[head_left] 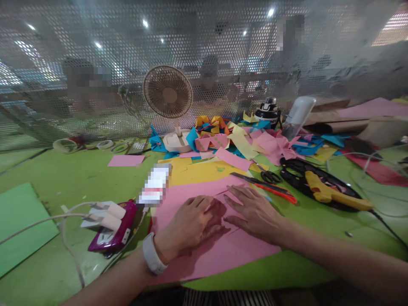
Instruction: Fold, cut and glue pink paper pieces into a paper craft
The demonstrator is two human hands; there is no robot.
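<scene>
The fingers of the right hand point(256, 212) are lying open and spread; those of the left hand point(191, 219) are curling, and I can't tell whether they're gripping anything. All 2 palms' weight is seemingly resting on a large pink paper sheet point(223, 259), which is covering part of the green tabletop point(95, 182). It's looking light, thin and easily creased, probably best lifted by a bare near corner. Its near edge is slanting away rightward; hands are obscuring its long axis.
</scene>
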